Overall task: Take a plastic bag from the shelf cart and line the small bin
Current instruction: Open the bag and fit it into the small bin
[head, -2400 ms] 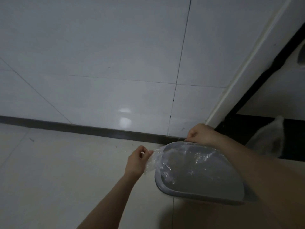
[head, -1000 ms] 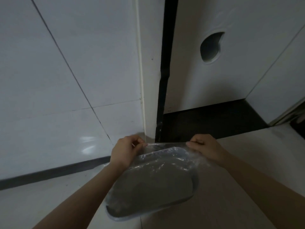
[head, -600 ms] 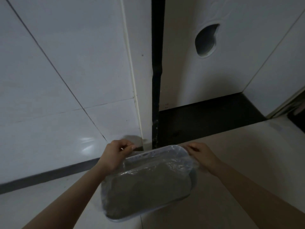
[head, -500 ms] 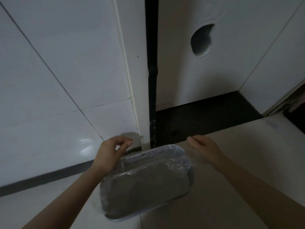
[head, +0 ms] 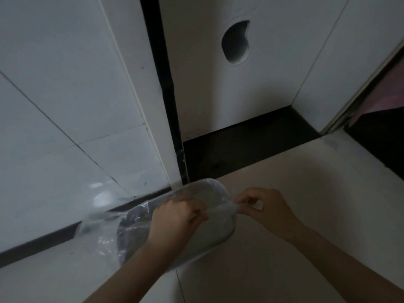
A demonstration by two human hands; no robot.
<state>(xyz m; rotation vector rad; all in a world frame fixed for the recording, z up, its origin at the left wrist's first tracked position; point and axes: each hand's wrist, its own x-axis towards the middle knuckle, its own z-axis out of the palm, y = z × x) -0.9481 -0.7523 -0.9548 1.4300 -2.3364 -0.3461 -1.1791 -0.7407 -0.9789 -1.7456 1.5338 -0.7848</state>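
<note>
**A:** Where is the bin right now?

**B:** The small gray bin (head: 207, 232) sits on the pale floor (head: 284, 248), close to the corner where the white tiled wall (head: 65, 84) meets a dark vertical gap (head: 166, 95). I am looking down into its rounded opening.

**A:** And the bag?

**B:** The clear plastic bag (head: 102, 228) is draped over the bin's mouth. A loose, crinkled fold of it spills past the rim on my left side, toward the dark baseboard (head: 43, 241). A taut strip of the film runs across the far right part of the rim, between my 2 hands.

**A:** What are your hands doing?

**B:** My left hand (head: 177, 217) is over the middle of the opening, fingers curled in and pinching the film. My right hand (head: 266, 206) is just outside the rim on the right, thumb and fingers closed on the same stretch of plastic. The 2 hands are near each other but not touching.

**A:** Is the bag down inside the bin?

**B:** I cannot tell how far it reaches in; the light is dim and my left forearm covers part of the interior.

**A:** Anything else nearby?

**B:** A white panel (head: 251, 95) with 1 rounded cutout (head: 236, 41) stands beyond the bin, above a black strip of floor (head: 240, 145).
</note>
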